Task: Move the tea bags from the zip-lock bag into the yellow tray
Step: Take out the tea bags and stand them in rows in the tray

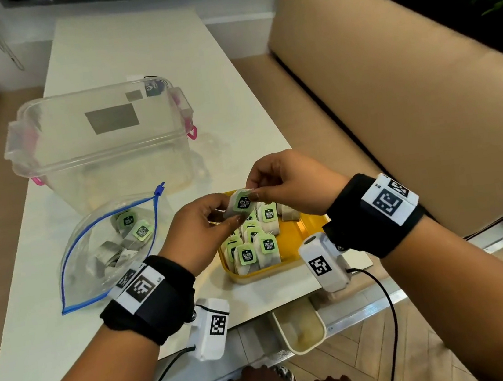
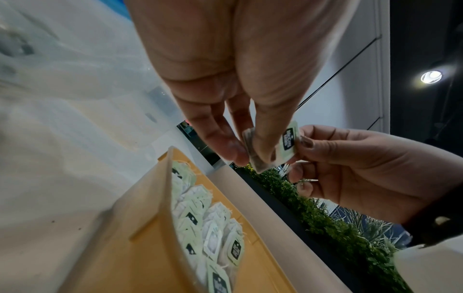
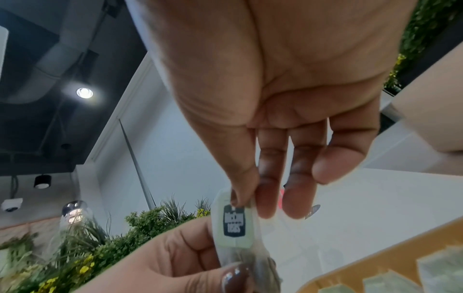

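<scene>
Both hands hold one tea bag [image 1: 241, 205] with a green label above the far end of the yellow tray [image 1: 294, 237]. My left hand [image 1: 212, 218] pinches its lower end between thumb and fingers; my right hand [image 1: 262, 185] pinches its upper corner. The held tea bag [image 2: 280, 144] shows between both hands' fingertips in the left wrist view, and its label [image 3: 234, 222] faces the right wrist camera. Several tea bags [image 1: 256, 247] lie in rows in the tray. The open zip-lock bag [image 1: 108, 250] lies to the left with a few tea bags [image 1: 134, 229] inside.
A clear plastic storage box [image 1: 102, 139] with pink latches stands behind the zip-lock bag. The white table [image 1: 135, 45] runs on beyond it. Tan bench seats [image 1: 390, 92] flank both sides. A small beige container [image 1: 300, 327] hangs under the table's near edge.
</scene>
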### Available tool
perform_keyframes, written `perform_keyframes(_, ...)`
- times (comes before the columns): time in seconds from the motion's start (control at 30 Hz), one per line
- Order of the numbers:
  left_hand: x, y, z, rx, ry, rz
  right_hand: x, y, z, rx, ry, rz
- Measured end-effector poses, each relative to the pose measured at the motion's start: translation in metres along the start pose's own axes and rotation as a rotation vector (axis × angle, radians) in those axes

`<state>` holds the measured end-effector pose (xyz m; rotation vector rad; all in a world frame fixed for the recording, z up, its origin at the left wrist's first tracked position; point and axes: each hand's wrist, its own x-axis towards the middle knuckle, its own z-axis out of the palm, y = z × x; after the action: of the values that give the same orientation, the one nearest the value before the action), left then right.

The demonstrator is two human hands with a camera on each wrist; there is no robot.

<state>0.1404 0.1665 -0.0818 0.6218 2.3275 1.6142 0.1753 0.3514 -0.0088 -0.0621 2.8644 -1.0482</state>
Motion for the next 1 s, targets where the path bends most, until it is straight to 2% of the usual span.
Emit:
perform_keyframes(0.17, 0.000, -0.002, 0.003, 0.000, 0.008, -0.023, 0.001, 0.003, -0.004, -0.070, 0.008, -0.003)
perform_keyframes(0.33, -0.002, -0.017, -0.004, 0.218, 0.169, -0.035, 0.004, 0.027, -0.019, -0.207, 0.009, 0.090)
perform_keyframes(0.4, -0.001, -0.022, -0.007, 0.274, 0.193, -0.067, 0.005, 0.038, -0.024, -0.289, -0.017, 0.159)
perform_keyframes(0.53, -0.004, -0.028, -0.007, 0.343, 0.138, -0.160, 0.010, 0.061, -0.021, -0.442, -0.101, 0.323)
perform_keyframes(0.63, -0.007, -0.030, -0.004, 0.317, 0.088, -0.219, 0.015, 0.073, -0.015, -0.448, -0.133, 0.393)
perform_keyframes(1.0, -0.012, -0.024, -0.003, 0.233, 0.087, -0.271, 0.031, 0.084, -0.002, -0.542, -0.128, 0.438)
